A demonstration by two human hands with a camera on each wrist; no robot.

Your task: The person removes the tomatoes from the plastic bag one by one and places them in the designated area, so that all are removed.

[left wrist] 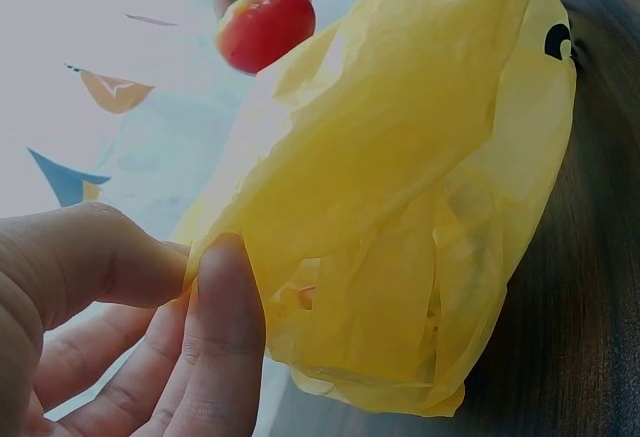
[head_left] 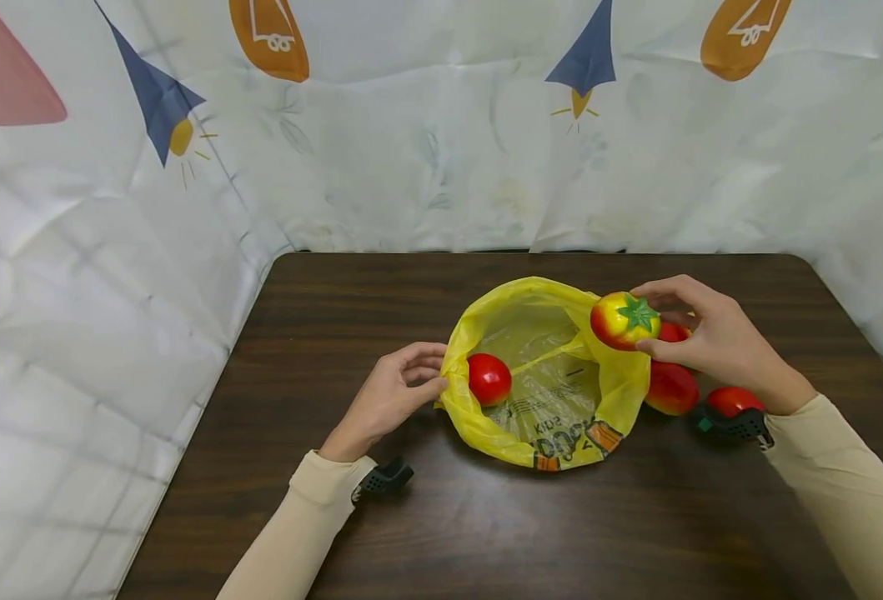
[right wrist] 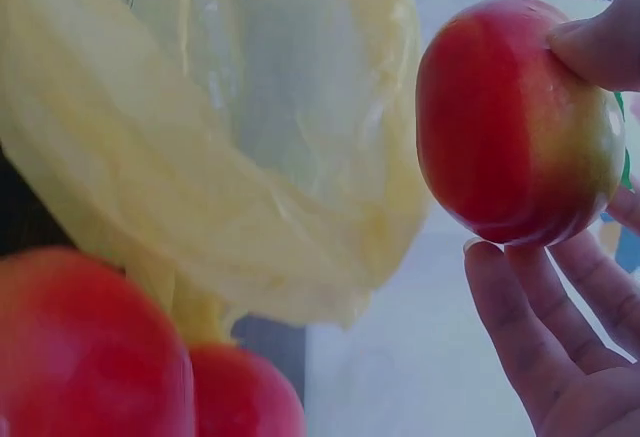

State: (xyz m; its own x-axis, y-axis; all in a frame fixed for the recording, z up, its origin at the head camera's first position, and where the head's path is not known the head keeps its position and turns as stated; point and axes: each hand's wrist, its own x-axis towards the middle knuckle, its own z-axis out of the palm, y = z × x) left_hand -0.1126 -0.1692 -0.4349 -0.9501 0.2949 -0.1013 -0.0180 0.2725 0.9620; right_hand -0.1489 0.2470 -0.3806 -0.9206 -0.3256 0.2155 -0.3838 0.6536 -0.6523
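A yellow plastic bag (head_left: 501, 448) stands on the table with its mouth open and up. On its left side my left hand (head_left: 396, 392) pinches the rim between thumb and fingers, as the left wrist view also shows. Inside, against the left wall, lies a red toy tomato (head_left: 489, 379). My right hand (head_left: 726, 337) holds another toy tomato (head_left: 625, 321), red and yellow with a green leafy top, by thumb and fingertips. It is raised at the bag's right rim; in the right wrist view this tomato (right wrist: 500, 122) is beside the bag's mouth.
To the right of the bag, below my right hand, several red toy fruits sit on the table, among them a large one (head_left: 669, 388) and one by the wrist camera (head_left: 734, 402). The dark wooden table (head_left: 321, 300) meets a patterned cloth (head_left: 426, 167) at its back.
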